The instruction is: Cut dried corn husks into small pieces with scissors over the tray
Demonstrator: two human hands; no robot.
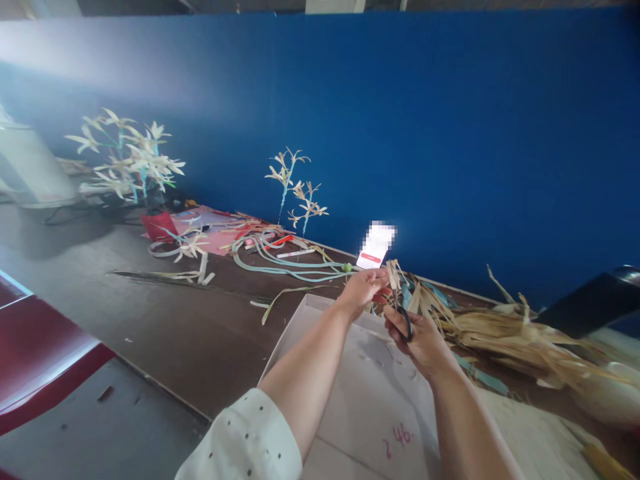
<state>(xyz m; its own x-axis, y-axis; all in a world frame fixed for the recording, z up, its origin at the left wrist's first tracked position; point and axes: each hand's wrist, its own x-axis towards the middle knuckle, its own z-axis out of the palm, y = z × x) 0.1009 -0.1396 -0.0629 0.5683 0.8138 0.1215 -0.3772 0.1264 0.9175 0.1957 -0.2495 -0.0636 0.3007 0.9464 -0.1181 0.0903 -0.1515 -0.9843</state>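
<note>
Left hand (364, 293) pinched pale husk strip (393, 275); right hand (423, 341) gripped black-handled scissors (408, 327), blades at strip. White tray (370, 400) lay below, phone (374, 252) just beyond.

Blue wall (450, 133) w/ glare (30, 57), behind dk brn tbl (200, 340).

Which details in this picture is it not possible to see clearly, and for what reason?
Phone, head view: pixel blocks cover its upper part.
Scissors, head view: the right hand hides part of the handles.
Strip, head view: too small to tell whether the left hand grips it.
White container, head view: the left edge cuts it off.
</note>
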